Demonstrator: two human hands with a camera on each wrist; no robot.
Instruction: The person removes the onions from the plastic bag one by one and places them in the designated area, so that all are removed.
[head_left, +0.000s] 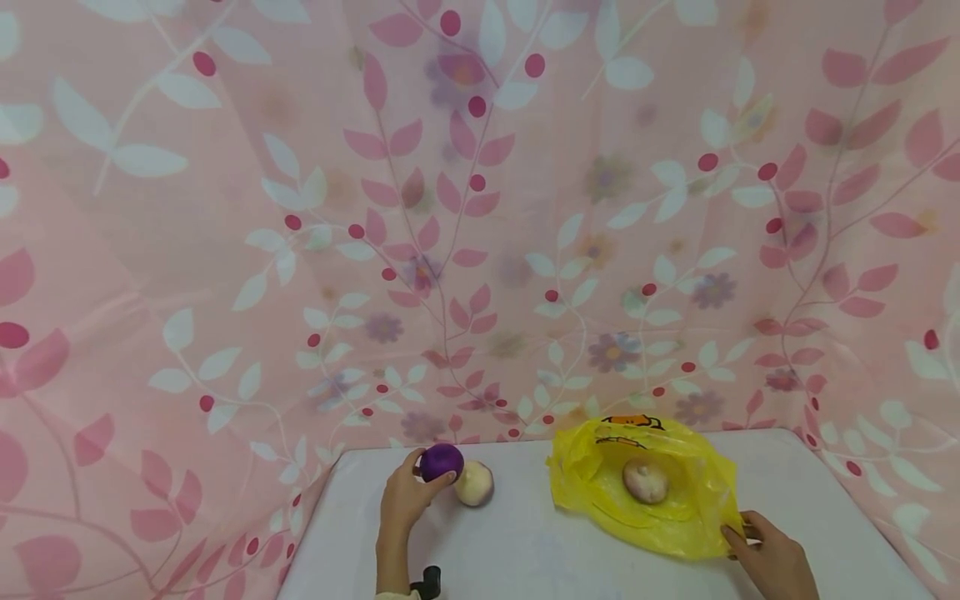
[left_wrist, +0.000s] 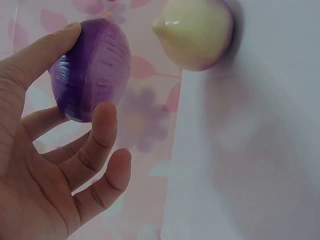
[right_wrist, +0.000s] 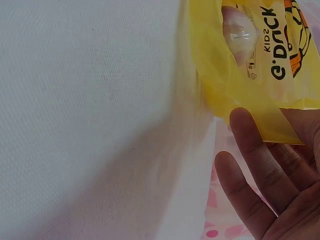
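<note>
1. Closest to the head cam: black gadget at the L wrist w/ a bit of pale sleeve next to it, just behind the L hand.
2. L hand's got a shiny purple onion-shaped piece pinched btwn thumb & fingertips. L wrist cam shows it dark on one side, lighter and streaky on the other. Remaining fingers are loosely bent, off it.
3. Just right of the L hand: a cream turnip-shaped piece w/ a pointy tip, sitting on the white table. L wrist view has a gap btwn it and the purple one, so not touching.
4. R hand is pinching the near right edge of a yellow plastic bag btwn thumb & fingers. Couple of fingers stick out free, per R wrist cam.
5. Bag's just left of the R hand, well apart from the L one, mouth gaping toward the person. Print says "G.DUCK KIDS".
6. Inside it, left of the R fingertips: a garlic-like bulb, pale w/ a pinkish tint. Can't tell if real or plastic tbh.
7. Bg beyond both hands = pink fabric w/ leaves, flowers + red dots.
</note>
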